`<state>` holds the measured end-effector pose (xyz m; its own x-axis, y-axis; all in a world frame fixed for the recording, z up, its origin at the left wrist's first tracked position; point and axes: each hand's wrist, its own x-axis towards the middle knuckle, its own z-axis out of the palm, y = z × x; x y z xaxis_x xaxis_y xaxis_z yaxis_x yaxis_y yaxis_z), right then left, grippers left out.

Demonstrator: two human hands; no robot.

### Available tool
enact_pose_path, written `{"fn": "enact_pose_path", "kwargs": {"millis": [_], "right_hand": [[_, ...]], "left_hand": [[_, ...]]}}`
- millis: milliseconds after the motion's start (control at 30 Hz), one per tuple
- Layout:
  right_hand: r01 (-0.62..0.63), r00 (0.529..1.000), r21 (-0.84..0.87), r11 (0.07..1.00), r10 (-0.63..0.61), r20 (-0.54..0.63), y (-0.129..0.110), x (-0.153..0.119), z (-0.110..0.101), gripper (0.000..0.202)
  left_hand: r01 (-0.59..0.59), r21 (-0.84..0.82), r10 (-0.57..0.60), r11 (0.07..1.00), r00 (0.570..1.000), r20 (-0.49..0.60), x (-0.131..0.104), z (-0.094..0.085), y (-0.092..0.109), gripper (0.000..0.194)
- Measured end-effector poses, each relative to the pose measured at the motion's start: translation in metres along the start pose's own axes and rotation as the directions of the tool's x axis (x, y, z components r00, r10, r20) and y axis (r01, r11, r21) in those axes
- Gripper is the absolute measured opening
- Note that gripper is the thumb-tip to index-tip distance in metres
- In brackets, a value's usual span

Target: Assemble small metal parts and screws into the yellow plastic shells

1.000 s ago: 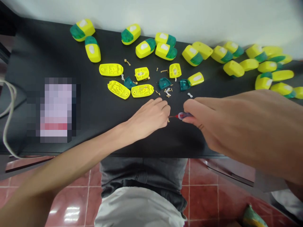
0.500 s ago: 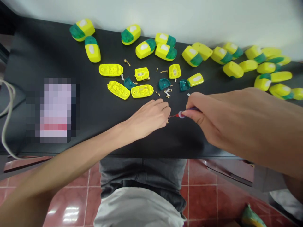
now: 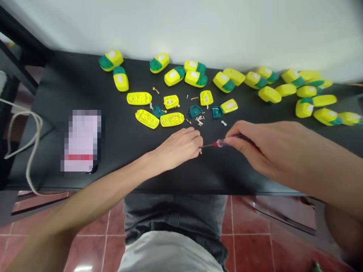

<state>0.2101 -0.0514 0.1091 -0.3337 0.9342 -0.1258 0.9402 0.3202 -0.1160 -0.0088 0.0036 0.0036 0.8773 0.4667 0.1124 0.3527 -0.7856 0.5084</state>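
My right hand is closed around the handle of a screwdriver, whose red and clear collar and thin shaft point left. The shaft's tip reaches the fingers of my left hand and is hidden there. My left hand is curled shut just above the black table, and what it grips is mostly covered. A small brass-coloured piece pokes out below its fingertips. Beyond the hands lie open yellow shell halves, a dark green cover, small screws and white clips.
Assembled yellow-and-green cases line the back by the white wall, with more clustered at the right. A blurred pinkish-white rectangular item lies at left, beside a white cable. The table's front edge runs close to my body.
The view has shifted, so the table and its parts appear lower. The screwdriver shaft shows a little more between my hands; both hands keep their grip.
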Motion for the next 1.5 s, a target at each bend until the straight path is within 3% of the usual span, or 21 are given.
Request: {"fn": "enact_pose_path", "kwargs": {"millis": [67,133,167,267,300,333,400,467,500,533,600,667,733,800,867,933,1067,1167,1367,1500], "right_hand": [[-0.054,0.998,0.1,0.994,0.056,-0.018,0.011,-0.013,-0.003,0.039],[-0.251,0.959,0.156,0.955,0.268,-0.098,0.025,-0.028,-0.004,0.037],[-0.361,0.913,0.184,0.914,0.386,-0.13,0.033,-0.034,-0.002,0.033],[-0.59,0.717,0.256,0.766,0.643,-0.271,0.05,-0.042,0.016,0.018],[-0.617,0.675,0.294,0.73,0.683,-0.279,0.054,-0.042,0.027,0.01],[-0.617,0.673,0.324,0.717,0.694,-0.256,0.056,-0.041,0.038,0.005],[-0.561,0.727,0.367,0.742,0.654,-0.21,0.059,-0.038,0.061,0.009],[-0.434,0.837,0.359,0.826,0.518,-0.178,0.058,-0.034,0.078,0.017],[-0.373,0.86,0.339,0.864,0.459,-0.223,0.057,-0.03,0.082,0.024],[-0.338,0.845,0.332,0.881,0.439,-0.306,0.054,-0.025,0.084,0.03],[-0.269,0.834,0.418,0.868,0.427,-0.35,0.042,-0.007,0.081,0.036],[-0.165,0.891,0.627,0.762,0.388,-0.237,0.024,0.02,0.072,0.04],[-0.053,0.964,0.794,0.605,0.238,-0.116,0.006,0.052,0.064,0.045],[0.009,0.992,0.884,0.466,0.104,-0.065,-0.009,0.081,0.061,0.047],[0.028,0.999,0.93,0.366,0.028,-0.041,-0.016,0.1,0.063,0.045],[0.034,0.999,0.946,0.321,0.002,-0.036,-0.017,0.108,0.069,0.043],[0.039,0.999,0.954,0.296,-0.011,-0.038,-0.006,0.104,0.078,0.039],[0.043,0.999,0.963,0.265,0.021,-0.05,0.006,0.101,0.083,0.039],[0.044,0.991,0.978,0.203,0.113,-0.068,0.018,0.102,0.09,0.042],[0.052,0.989,0.979,0.198,0.122,-0.077,0.017,0.102,0.088,0.046]], "left_hand": [[-0.006,-0.007,0.006,1.0,1.0,0.002,-0.001,-0.003,0.0,0.014],[0.006,-0.023,-0.007,1.0,1.0,-0.03,-0.001,-0.006,-0.002,0.013],[0.018,-0.033,-0.02,0.999,0.998,-0.062,-0.001,-0.007,-0.004,0.013],[0.05,-0.077,-0.064,0.996,0.981,-0.181,-0.002,-0.014,-0.015,0.013],[0.061,-0.1,-0.082,0.993,0.973,-0.217,-0.002,-0.017,-0.02,0.012],[0.064,-0.125,-0.095,0.99,0.96,-0.262,-0.002,-0.02,-0.026,0.01],[0.065,-0.162,-0.119,0.985,0.93,-0.348,-0.003,-0.028,-0.037,0.009],[0.073,-0.181,-0.139,0.981,0.911,-0.389,-0.004,-0.036,-0.045,0.009],[0.079,-0.188,-0.15,0.979,0.903,-0.401,-0.004,-0.04,-0.048,0.009],[0.09,-0.191,-0.164,0.978,0.894,-0.418,-0.005,-0.043,-0.05,0.01],[0.087,-0.189,-0.162,0.978,0.887,-0.432,-0.006,-0.047,-0.052,0.01],[0.056,-0.169,-0.126,0.984,0.891,-0.436,-0.008,-0.05,-0.052,0.01],[0.039,-0.133,-0.092,0.99,0.901,-0.423,-0.009,-0.05,-0.053,0.009],[0.061,-0.1,-0.096,0.993,0.915,-0.393,-0.01,-0.051,-0.055,0.011],[0.087,-0.078,-0.11,0.993,0.923,-0.37,-0.01,-0.05,-0.057,0.012],[0.081,-0.061,-0.097,0.995,0.929,-0.357,-0.01,-0.049,-0.06,0.012],[0.068,-0.068,-0.086,0.995,0.943,-0.322,-0.011,-0.047,-0.063,0.013],[0.174,-0.073,-0.188,0.982,0.936,-0.298,-0.012,-0.048,-0.061,0.017],[0.299,0.111,-0.294,0.948,0.954,-0.066,-0.013,-0.051,-0.056,0.029],[0.336,0.139,-0.335,0.931,0.942,-0.029,-0.011,-0.05,-0.055,0.034]]}}
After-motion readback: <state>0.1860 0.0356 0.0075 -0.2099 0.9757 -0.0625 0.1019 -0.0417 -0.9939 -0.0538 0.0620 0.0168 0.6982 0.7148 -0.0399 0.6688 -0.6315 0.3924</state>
